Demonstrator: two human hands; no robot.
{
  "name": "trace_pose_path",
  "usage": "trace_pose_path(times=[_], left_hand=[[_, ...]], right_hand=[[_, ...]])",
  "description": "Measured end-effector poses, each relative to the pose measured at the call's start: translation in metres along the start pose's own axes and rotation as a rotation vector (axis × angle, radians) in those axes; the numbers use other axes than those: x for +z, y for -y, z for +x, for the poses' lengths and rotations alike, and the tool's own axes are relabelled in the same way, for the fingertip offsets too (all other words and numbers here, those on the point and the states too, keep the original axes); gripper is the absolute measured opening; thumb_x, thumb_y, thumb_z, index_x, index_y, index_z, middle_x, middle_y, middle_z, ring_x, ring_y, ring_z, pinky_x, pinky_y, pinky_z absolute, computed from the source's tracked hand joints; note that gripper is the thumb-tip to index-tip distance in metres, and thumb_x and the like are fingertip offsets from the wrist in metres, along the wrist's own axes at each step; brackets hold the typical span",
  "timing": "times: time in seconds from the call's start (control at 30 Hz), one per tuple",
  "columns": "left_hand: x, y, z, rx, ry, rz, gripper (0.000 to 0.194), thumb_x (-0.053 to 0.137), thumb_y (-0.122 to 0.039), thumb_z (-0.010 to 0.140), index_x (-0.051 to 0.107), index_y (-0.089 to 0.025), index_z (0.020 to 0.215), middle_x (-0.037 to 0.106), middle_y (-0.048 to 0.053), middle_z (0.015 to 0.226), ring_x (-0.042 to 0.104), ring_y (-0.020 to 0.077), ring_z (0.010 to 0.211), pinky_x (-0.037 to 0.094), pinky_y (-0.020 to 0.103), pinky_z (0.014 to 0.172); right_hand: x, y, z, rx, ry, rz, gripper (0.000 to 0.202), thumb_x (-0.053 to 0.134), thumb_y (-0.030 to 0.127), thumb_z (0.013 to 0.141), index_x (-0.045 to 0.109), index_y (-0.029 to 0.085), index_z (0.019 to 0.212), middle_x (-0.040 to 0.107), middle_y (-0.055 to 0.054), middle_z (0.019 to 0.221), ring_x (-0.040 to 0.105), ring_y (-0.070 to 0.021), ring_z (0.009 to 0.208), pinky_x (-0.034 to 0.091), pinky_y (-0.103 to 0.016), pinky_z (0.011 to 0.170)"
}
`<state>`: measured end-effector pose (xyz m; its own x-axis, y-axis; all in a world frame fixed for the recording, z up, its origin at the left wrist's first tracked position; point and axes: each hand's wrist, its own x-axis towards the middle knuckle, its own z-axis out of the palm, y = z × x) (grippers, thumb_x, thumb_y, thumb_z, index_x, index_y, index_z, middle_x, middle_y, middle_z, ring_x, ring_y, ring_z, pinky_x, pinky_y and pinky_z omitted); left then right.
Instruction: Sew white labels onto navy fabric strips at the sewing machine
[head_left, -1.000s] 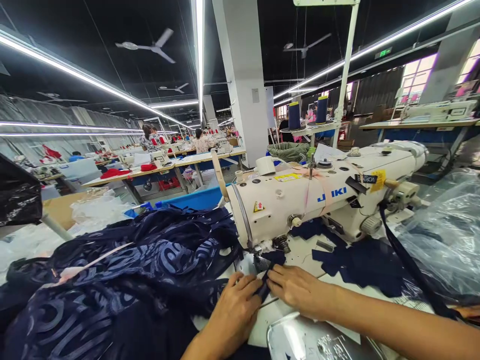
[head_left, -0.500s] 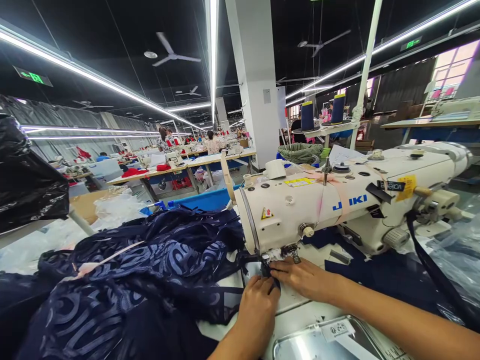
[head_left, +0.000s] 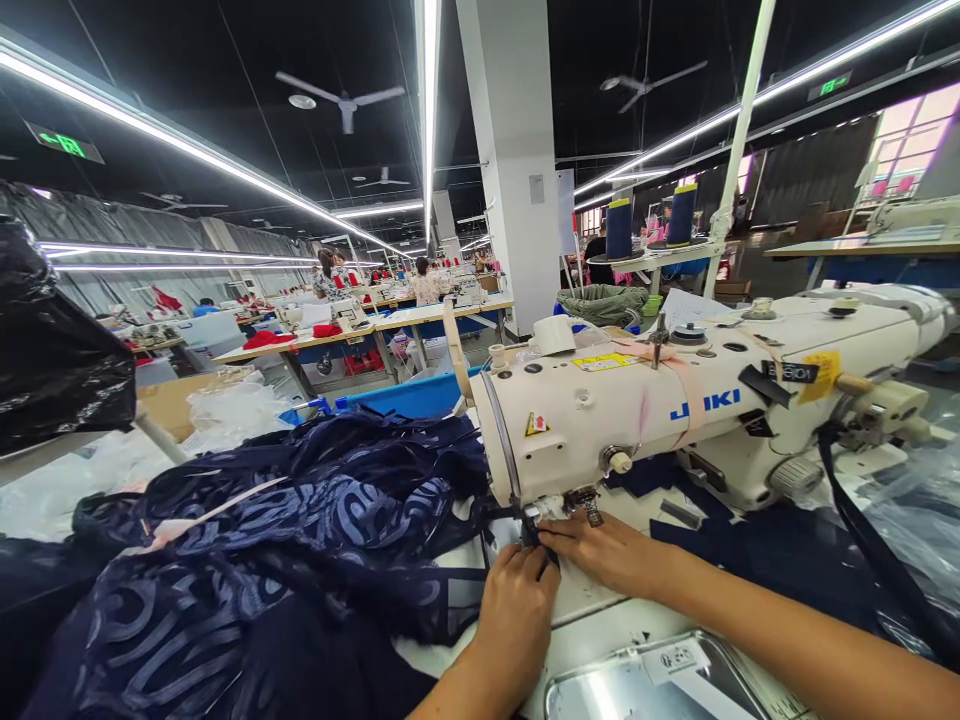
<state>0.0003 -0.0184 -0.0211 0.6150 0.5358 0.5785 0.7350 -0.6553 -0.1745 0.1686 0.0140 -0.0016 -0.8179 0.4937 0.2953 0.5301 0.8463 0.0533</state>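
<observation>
A white sewing machine [head_left: 600, 410] lies across the bench, its needle end above my hands. My left hand [head_left: 517, 600] has its fingers bent and pressed together on dark navy fabric just in front of the needle area. From the right, my right hand [head_left: 600, 552] reaches in under the machine head, fingertips on the same fabric beside the presser foot. The needle itself is too small to make out. A big heap of navy patterned fabric [head_left: 337, 510] spreads to the left and runs up to the needle area.
A metal tray [head_left: 622, 690] is at the front edge of the bench. Navy cloth [head_left: 772, 560] and clear plastic lie at right. A black plastic bag [head_left: 60, 350] hangs at far left. Thread cones [head_left: 619, 230] stand behind the machine. Seated people work at tables farther back.
Both hands stay at the needle area with almost no shift. The camera view has moved slightly, and the fabric heap looks nearly the same.
</observation>
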Motion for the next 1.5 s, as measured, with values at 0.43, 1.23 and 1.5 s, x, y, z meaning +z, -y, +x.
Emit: trace_pose_path(times=[0.43, 1.23, 1.5], left_hand=[[0.005, 0.003, 0.005, -0.005, -0.017, 0.042, 0.023, 0.042, 0.004, 0.069, 0.054, -0.016, 0.068, 0.065, 0.004, 0.074, 0.06, 0.0152, 0.067, 0.044, 0.032, 0.075], [-0.033, 0.047, 0.0, -0.038, 0.287, -0.226, 0.038, 0.038, 0.003, 0.069, 0.06, -0.02, 0.089, 0.067, 0.002, 0.092, 0.059, 0.0167, 0.092, 0.029, 0.043, 0.099], [-0.029, 0.029, -0.011, -0.167, 0.441, -0.13, 0.053, 0.04, 0.0, 0.066, 0.054, -0.021, 0.113, 0.053, 0.008, 0.121, 0.044, 0.0233, 0.113, 0.032, 0.047, 0.096]], right_hand=[[0.005, -0.005, 0.004, 0.063, 0.013, -0.066, 0.036, 0.039, 0.002, 0.079, 0.055, 0.01, 0.111, 0.062, -0.013, 0.099, 0.057, -0.023, 0.09, 0.045, -0.035, 0.078], [-0.002, 0.021, -0.005, 0.154, -0.052, 0.126, 0.029, 0.046, 0.023, 0.082, 0.055, 0.016, 0.109, 0.055, -0.009, 0.104, 0.048, -0.0233, 0.099, 0.036, -0.037, 0.089], [0.005, 0.011, -0.004, 0.172, -0.061, 0.25, 0.031, 0.043, 0.015, 0.083, 0.056, 0.021, 0.11, 0.055, -0.006, 0.104, 0.051, -0.0195, 0.092, 0.041, -0.034, 0.081]])
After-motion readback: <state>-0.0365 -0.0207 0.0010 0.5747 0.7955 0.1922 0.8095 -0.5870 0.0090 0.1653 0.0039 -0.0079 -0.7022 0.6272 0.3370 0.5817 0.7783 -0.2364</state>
